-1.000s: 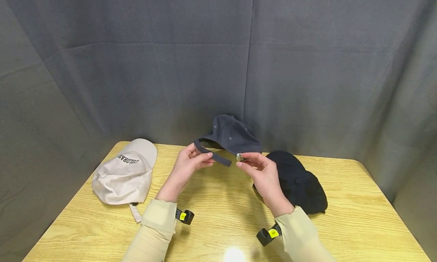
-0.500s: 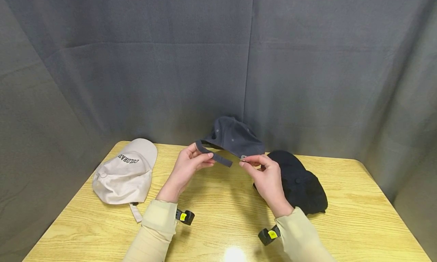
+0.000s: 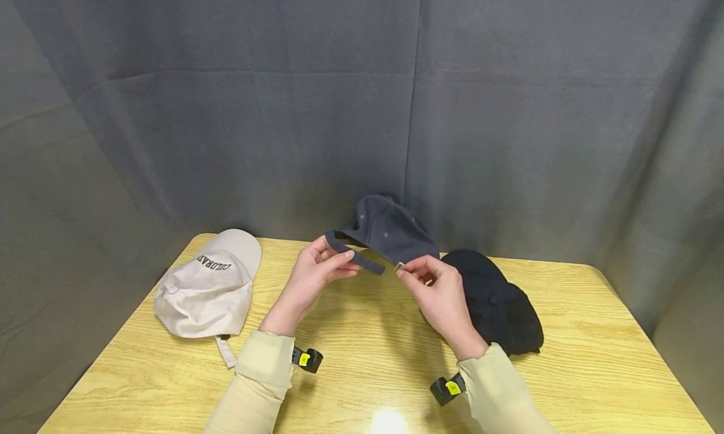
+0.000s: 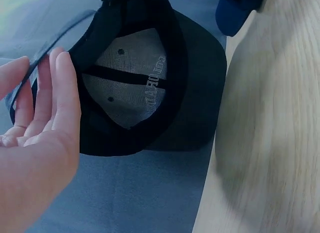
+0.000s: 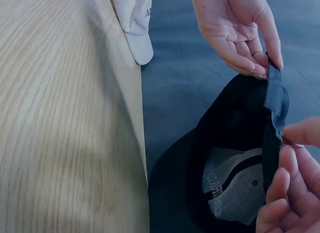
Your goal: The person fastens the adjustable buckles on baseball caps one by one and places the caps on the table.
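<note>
A dark grey-blue baseball cap [image 3: 393, 230] is held up over the back of the table, its rear opening toward me. My left hand [image 3: 311, 277] pinches the cap's loose back strap [image 3: 370, 266] between thumb and fingers, and the strap's free end points right. At the other side of the opening, my right hand [image 3: 441, 289] pinches the small metal buckle [image 3: 398, 266]. A short gap separates strap end and buckle in the head view. The left wrist view looks into the cap's lining [image 4: 132, 78], where the back of stitched lettering shows. Past the lining extends the brim [image 4: 202, 83].
To the left on the wooden table [image 3: 351, 371] lies a beige cap [image 3: 206, 296] with dark lettering and a dangling strap [image 3: 225, 351]. A black cap [image 3: 492, 302] lies at the right, partly behind my right hand. A grey curtain [image 3: 283, 139] stands behind the table.
The cap and right hand have shifted slightly right and down. Between the right fingertips the buckle has turned, showing less of its flat face. The left hand has barely moved.
</note>
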Demonstrator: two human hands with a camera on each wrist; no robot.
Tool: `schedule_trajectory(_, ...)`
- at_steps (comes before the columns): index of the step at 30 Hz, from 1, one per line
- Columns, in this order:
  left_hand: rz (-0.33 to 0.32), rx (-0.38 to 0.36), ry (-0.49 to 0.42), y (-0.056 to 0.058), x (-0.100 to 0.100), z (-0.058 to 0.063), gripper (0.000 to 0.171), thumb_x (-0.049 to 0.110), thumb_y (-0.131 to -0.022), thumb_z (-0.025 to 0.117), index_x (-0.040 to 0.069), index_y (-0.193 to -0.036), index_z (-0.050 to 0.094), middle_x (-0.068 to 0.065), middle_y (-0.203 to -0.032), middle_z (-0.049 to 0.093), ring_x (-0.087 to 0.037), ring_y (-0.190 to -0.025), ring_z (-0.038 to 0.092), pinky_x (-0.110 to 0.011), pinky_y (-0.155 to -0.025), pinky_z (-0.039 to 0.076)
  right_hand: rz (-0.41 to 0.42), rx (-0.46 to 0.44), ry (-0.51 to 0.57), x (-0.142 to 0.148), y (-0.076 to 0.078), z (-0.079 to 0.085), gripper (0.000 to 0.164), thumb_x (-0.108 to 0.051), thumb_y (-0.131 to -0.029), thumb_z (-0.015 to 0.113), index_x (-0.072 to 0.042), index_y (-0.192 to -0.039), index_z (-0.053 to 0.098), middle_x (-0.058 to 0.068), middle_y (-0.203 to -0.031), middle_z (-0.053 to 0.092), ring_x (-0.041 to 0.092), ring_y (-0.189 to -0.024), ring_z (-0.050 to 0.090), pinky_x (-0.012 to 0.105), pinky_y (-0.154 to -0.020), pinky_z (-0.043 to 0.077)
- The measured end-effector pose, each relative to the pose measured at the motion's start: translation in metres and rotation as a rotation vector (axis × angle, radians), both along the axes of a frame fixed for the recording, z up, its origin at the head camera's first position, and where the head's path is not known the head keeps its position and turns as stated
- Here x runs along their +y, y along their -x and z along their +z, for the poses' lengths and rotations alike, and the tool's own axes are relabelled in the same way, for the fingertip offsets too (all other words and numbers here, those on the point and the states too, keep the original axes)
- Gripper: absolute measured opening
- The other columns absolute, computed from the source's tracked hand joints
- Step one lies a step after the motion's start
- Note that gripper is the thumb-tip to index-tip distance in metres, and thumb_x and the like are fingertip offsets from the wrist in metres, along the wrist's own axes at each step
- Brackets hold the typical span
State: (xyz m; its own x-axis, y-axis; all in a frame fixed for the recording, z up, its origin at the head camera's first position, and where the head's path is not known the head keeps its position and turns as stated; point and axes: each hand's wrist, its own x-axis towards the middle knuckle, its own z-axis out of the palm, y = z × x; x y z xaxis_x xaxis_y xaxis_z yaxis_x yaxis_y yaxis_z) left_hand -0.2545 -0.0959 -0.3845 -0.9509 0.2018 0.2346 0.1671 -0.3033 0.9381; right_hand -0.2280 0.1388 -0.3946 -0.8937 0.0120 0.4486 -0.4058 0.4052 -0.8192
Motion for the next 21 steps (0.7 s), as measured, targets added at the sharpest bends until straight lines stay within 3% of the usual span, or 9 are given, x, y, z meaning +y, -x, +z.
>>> schedule_trajectory(4, -0.026, 0.032, 0.024, 0.0, 0.002, -0.001, 0.02, -0.003, -0.1, 0.06, -0.005, -0.119, 0.052, -0.02, -0.106, 0.073, -0.022, -0.082, 0.074, -0.039, -0.083, 0.059, 0.014, -0.009, -0.005, 0.001, 0.001, 0.0, 0.007, -0.016, -0.091, 0.078, -0.014, -0.087, 0.072, -0.003, -0.075, 0.068, 0.017, -0.068, 0.061, 0.03, -0.063, 0.048)
schedule_trajectory(9, -0.043, 0.06, 0.024, 0.0, 0.005, -0.001, 0.02, -0.004, -0.101, 0.059, -0.001, -0.118, 0.049, -0.025, -0.116, 0.069, -0.023, -0.087, 0.073, -0.04, -0.086, 0.058, 0.034, -0.035, 0.04, 0.001, 0.0, 0.002, 0.009, -0.015, -0.093, 0.076, -0.01, -0.088, 0.071, 0.003, -0.078, 0.07, 0.021, -0.07, 0.063, 0.03, -0.064, 0.049)
schedule_trajectory(14, -0.037, 0.06, 0.049, 0.0, 0.008, -0.002, 0.028, -0.009, -0.097, 0.062, -0.009, -0.124, 0.056, -0.022, -0.115, 0.07, -0.025, -0.094, 0.072, -0.04, -0.091, 0.056, 0.035, -0.049, 0.076, -0.001, -0.002, 0.007, 0.01, -0.009, -0.094, 0.075, -0.004, -0.088, 0.07, 0.008, -0.079, 0.07, 0.026, -0.073, 0.065, 0.028, -0.064, 0.049)
schedule_trajectory(18, -0.035, 0.067, 0.088, 0.0, 0.01, -0.004, 0.026, -0.003, -0.098, 0.064, -0.011, -0.122, 0.064, -0.021, -0.116, 0.07, -0.029, -0.099, 0.071, -0.04, -0.092, 0.055, 0.05, -0.075, 0.112, -0.002, -0.005, 0.011, 0.01, -0.008, -0.095, 0.074, -0.001, -0.089, 0.071, 0.012, -0.084, 0.072, 0.032, -0.08, 0.069, 0.027, -0.068, 0.051)
schedule_trajectory(21, -0.039, 0.053, 0.098, -0.002, 0.011, -0.003, 0.025, 0.003, -0.1, 0.063, -0.011, -0.121, 0.065, -0.02, -0.114, 0.071, -0.034, -0.1, 0.071, -0.041, -0.092, 0.055, 0.062, -0.09, 0.142, -0.001, -0.003, 0.008, 0.01, -0.011, -0.095, 0.074, -0.003, -0.09, 0.071, 0.009, -0.086, 0.074, 0.027, -0.082, 0.071, 0.026, -0.07, 0.052)
